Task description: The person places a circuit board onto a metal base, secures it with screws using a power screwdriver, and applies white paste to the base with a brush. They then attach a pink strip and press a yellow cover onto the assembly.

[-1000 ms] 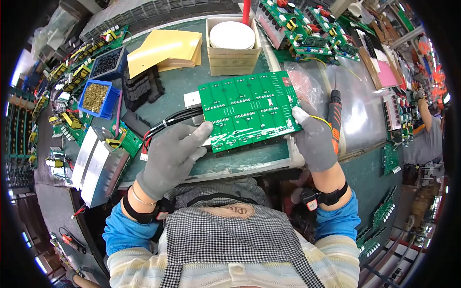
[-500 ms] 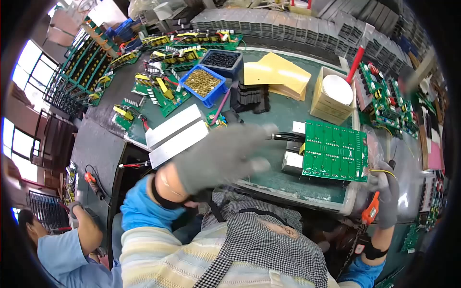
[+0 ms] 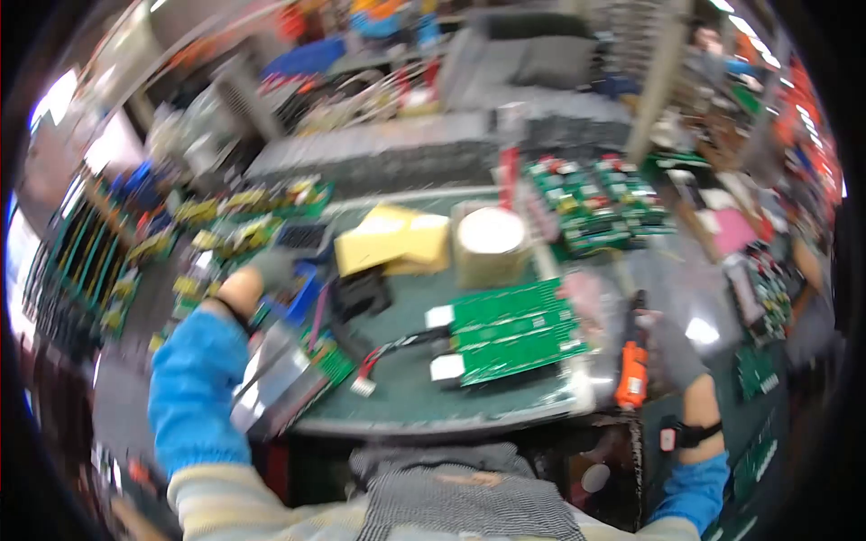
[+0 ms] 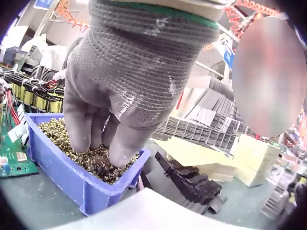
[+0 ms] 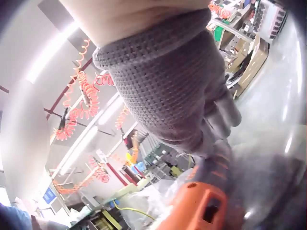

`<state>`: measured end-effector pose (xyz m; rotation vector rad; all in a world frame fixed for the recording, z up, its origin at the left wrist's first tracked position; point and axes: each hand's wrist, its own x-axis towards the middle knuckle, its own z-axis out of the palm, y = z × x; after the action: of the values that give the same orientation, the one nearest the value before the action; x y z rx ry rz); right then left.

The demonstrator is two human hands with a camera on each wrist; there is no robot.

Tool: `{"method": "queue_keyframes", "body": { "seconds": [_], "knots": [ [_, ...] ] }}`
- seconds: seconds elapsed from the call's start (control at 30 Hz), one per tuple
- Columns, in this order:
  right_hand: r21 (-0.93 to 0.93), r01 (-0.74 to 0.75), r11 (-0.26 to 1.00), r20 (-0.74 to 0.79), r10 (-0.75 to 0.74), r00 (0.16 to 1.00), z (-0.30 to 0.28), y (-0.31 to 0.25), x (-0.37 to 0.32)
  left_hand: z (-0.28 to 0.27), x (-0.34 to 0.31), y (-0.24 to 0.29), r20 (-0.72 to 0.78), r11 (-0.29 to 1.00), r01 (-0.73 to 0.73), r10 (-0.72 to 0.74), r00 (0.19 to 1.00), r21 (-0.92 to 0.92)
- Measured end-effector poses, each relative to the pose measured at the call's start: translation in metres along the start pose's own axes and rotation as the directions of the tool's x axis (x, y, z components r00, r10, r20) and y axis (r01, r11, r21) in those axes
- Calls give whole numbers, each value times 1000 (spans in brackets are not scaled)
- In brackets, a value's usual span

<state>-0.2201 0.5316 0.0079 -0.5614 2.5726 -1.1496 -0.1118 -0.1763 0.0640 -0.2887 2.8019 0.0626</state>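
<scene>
The workbench (image 3: 406,410) was viewed downward from the head. The blue bin (image 4: 72,177) was seen close from the left wrist, the orange screwdriver (image 5: 201,206) from the right; both were shared overhead.

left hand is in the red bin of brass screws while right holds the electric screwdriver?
The bin is blue, not red, as the left wrist view shows; left hand in brass screws, right hand holding the electric screwdriver, yes.

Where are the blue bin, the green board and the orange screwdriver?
blue bin (image 4: 67,172): left wrist view, front wall.
green board (image 3: 514,329): head view, its middle.
orange screwdriver (image 3: 631,383): head view, orange body.
</scene>
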Motion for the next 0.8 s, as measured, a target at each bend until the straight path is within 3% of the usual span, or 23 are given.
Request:
{"method": "queue_keyframes", "body": {
  "seconds": [0.03, 0.07, 0.1, 0.13, 0.17, 0.2, 0.27, 0.33, 0.4, 0.43, 0.5, 0.53, 0.6, 0.67, 0.7, 0.73, 0.77, 0.8],
  "knots": [
    [-621, 304, 723, 33, -363, 931, -2, 7, -2, 5, 10, -18, 57, 986, -31, 41, 998, -162],
    [-718, 300, 628, 89, -344, 935, -3, -10, -2, -11, -9, 2, 19, 991, -99, 101, 995, -85],
    [-799, 303, 519, 144, -324, 935, -4, -27, -3, -5, 4, -9, 157, 998, 44, -35, 987, -54],
    [-816, 331, 474, 148, -381, 913, 0, -23, -3, -4, 1, -9, 90, 987, 82, -70, 993, -138],
    [-835, 364, 413, 154, -460, 874, 2, -17, 0, 2, 9, -16, 138, 994, 98, -92, 986, -37],
    [-847, 372, 380, 179, -455, 872, 4, -13, 5, 8, 16, -23, 185, 990, 123, -134, 974, 67],
    [-857, 406, 317, 243, -446, 861, 7, -10, 16, 14, 19, -32, 177, 987, 159, -154, 972, -17],
    [-838, 449, 310, 268, -483, 834, 2, -18, 17, 11, 11, -26, 116, 992, 109, -101, 988, -66],
    [-812, 499, 303, 313, -497, 810, -1, -12, 19, 11, 12, -25, 83, 992, 115, -119, 989, 57],
    [-815, 496, 301, 290, -529, 798, -2, -12, 18, 15, 17, -36, 82, 994, 106, -106, 991, 12],
    [-864, 417, 282, 201, -565, 800, -10, -25, 4, 18, 17, -49, 81, 991, 103, -96, 992, -90],
    [-883, 384, 270, 165, -587, 793, -14, -31, 3, 16, 10, -43, 7, 989, 145, -145, 989, 8],
    [-893, 329, 306, -9, -744, 668, -23, -25, 7, 0, -4, -31, 16, 972, 210, -209, 978, -105],
    [-843, 292, 452, -217, -782, 584, -34, -42, 3, 4, 2, -45, -122, 971, 210, -223, 967, -112],
    [-685, 316, 656, -393, -698, 598, -38, -42, 3, 10, 4, -55, -262, 989, 92, -58, 963, 119],
    [-653, 278, 705, -467, -663, 585, -42, -40, 2, 7, 8, -57, -260, 958, 132, -63, 964, 256],
    [-613, 244, 751, -538, -623, 568, -45, -37, 1, 8, 12, -64, -325, 891, 80, 79, 943, 447],
    [-778, 81, 623, -459, -652, 604, -46, -57, -10, 1, 5, -63, -352, 811, 19, 233, 907, 585]
  ]
}}
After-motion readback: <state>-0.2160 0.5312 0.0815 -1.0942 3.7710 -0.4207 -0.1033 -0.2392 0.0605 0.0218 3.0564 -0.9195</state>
